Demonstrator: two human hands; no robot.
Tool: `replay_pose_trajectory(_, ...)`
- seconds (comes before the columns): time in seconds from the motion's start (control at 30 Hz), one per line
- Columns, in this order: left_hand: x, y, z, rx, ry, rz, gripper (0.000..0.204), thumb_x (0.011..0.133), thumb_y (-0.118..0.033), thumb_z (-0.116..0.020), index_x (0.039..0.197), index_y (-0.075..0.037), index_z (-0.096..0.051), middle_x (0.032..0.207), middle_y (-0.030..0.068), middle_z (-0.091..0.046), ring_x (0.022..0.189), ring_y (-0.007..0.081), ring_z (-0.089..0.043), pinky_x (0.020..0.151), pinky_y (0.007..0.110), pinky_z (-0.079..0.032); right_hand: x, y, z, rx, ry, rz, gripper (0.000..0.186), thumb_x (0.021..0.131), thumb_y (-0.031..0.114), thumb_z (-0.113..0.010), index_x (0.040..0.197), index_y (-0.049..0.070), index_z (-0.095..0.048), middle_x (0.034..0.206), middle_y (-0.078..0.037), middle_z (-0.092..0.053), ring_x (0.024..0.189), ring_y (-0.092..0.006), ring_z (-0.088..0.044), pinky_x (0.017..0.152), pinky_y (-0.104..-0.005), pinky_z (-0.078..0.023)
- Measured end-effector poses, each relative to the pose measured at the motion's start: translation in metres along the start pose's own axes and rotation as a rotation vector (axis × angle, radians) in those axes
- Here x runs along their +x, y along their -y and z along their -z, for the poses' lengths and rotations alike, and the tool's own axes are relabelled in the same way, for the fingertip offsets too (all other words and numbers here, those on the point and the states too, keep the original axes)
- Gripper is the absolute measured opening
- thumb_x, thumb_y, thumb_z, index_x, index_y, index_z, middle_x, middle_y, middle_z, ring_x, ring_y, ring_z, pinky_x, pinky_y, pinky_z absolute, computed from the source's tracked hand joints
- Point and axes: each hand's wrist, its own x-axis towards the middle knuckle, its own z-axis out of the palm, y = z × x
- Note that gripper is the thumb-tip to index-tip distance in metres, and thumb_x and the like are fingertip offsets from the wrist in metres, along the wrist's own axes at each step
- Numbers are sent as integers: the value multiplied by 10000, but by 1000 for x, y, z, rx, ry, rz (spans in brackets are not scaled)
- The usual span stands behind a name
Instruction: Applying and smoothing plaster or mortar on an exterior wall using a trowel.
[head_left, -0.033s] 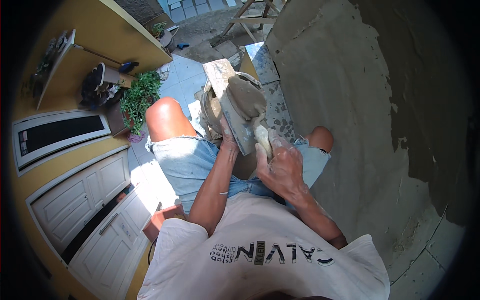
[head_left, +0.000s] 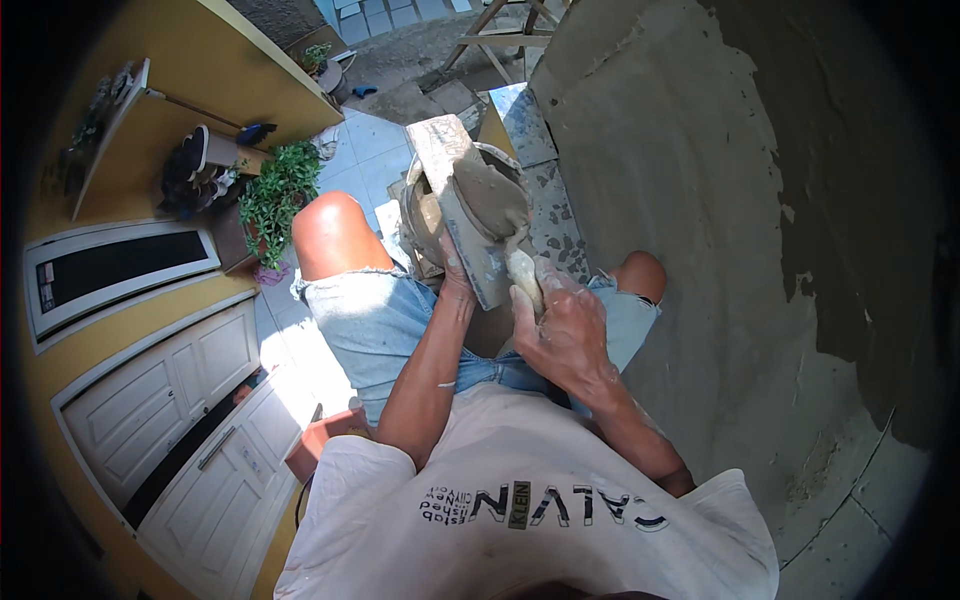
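My left hand [head_left: 457, 272] is closed on the edge of a long, flat mortar board [head_left: 443, 148], smeared with grey and white, tilted over a bucket [head_left: 412, 208]. My right hand [head_left: 566, 325] grips the pale, mortar-crusted handle of a trowel [head_left: 524, 275]. The trowel's blade lies against the board, and wet grey mortar [head_left: 490, 195] covers that area, hiding most of the blade. More mortar shows inside the bucket, which stands between my knees, partly hidden by the board. Most of my left fingers are out of sight behind the board.
A plastered wall [head_left: 660, 170] rises close on my right, with a darker, wetter patch [head_left: 835, 200]. Speckled tile [head_left: 558, 225] lies beside the bucket. To the left are a leafy plant [head_left: 283, 190], white doors [head_left: 165, 375] and a reddish box [head_left: 325, 438]. A wooden trestle [head_left: 500, 42] stands ahead.
The trowel blade with its mortar has tilted and slid very slightly against the board. Both hands keep their grips and nearly the same places.
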Motion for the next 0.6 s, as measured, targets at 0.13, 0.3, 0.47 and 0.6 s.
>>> replay_pose_trajectory(0.13, -5, 11, 32, -19, 14, 37, 887, 948, -732, -509, 1565, -107, -380, 1505, 143, -514, 1349, 321, -543, 1105, 507, -503, 3, -2, 15, 92, 14, -5, 293, 888, 156, -670, 1072, -71, -694, 908, -291, -699, 820, -439, -697, 729, -470, -544)
replay_pose_trajectory(0.3, -12, -6, 81, -5, -80, 231, 892, 941, -769, -485, 1551, -122, -409, 1475, 145, -536, 1309, 325, -575, 1053, 503, -542, 14, -30, 18, 567, 90, -115, 401, 951, 223, -688, 1188, -101, -678, 770, -92, -696, 610, -195, -657, 569, -356, -510)
replay_pose_trajectory(0.47, -30, -25, 61, 200, -304, 154, 907, 938, -790, -462, 1547, -119, -415, 1441, 145, -561, 1255, 331, -611, 1019, 506, -559, 45, -58, 24, 873, 78, -414, 321, 979, 257, -681, 1091, -41, -719, 717, -21, -610, 472, -70, -476, 405, -240, -328)
replay_pose_trajectory(0.6, -33, -47, 52, 273, -305, 91, 944, 934, -813, -429, 1547, -96, -407, 1414, 144, -580, 1199, 334, -637, 1001, 491, -564, 76, -101, -43, 652, 237, -575, 314, 961, 264, -673, 776, 11, -658, 609, -16, -573, 474, -91, -509, 416, -292, -370)
